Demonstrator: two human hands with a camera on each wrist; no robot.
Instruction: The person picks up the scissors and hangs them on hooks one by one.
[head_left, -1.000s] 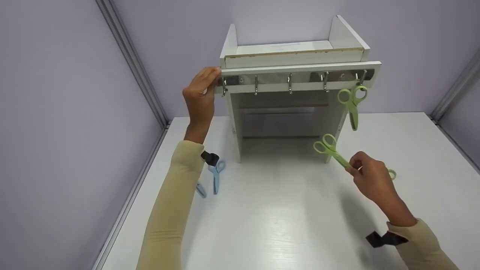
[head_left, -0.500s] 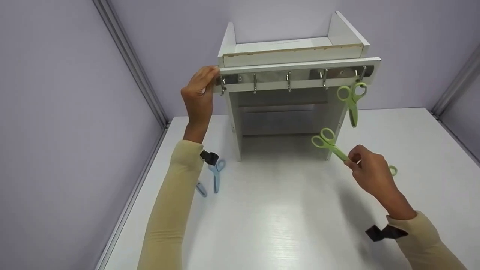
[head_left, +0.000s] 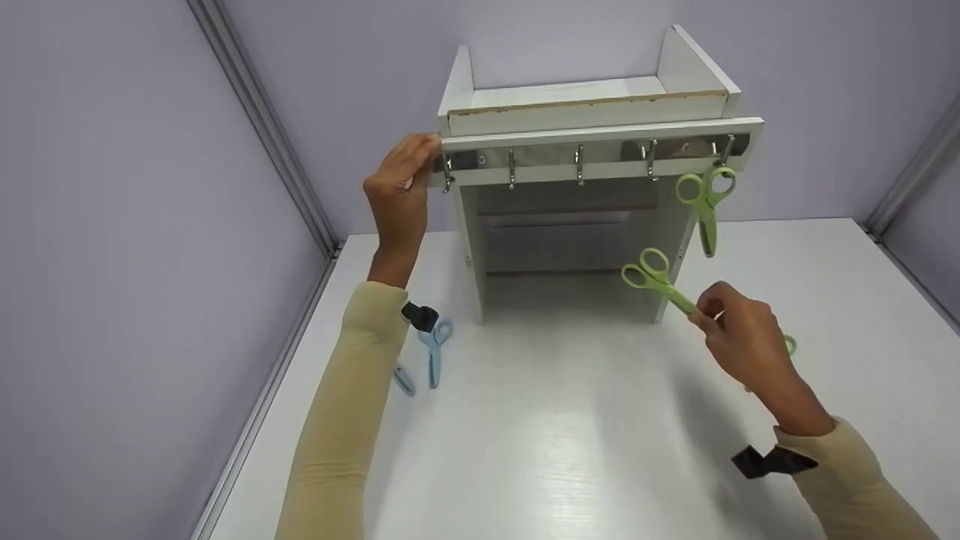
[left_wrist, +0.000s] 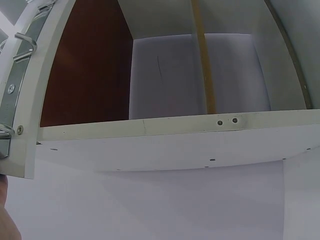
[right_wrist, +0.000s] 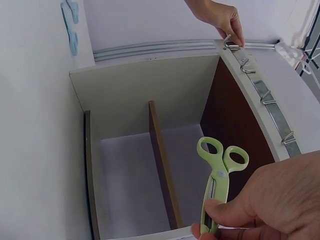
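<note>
A white shelf unit stands on the table, with a metal hook rail across its front. My left hand grips the left end of that rail; the right wrist view shows this hand at the rail's far end. My right hand pinches the blades of a green pair of scissors, handles pointing up toward the shelf. The same scissors hang in front of the shelf opening. A second green pair hangs on the rightmost hook.
Two blue pairs of scissors lie on the white table beside my left forearm. Part of another green handle shows behind my right hand. Lilac walls close in on the left, back and right.
My right hand has lifted the green scissors a little higher, toward the hook rail. The left hand has stayed on the rail's end.
</note>
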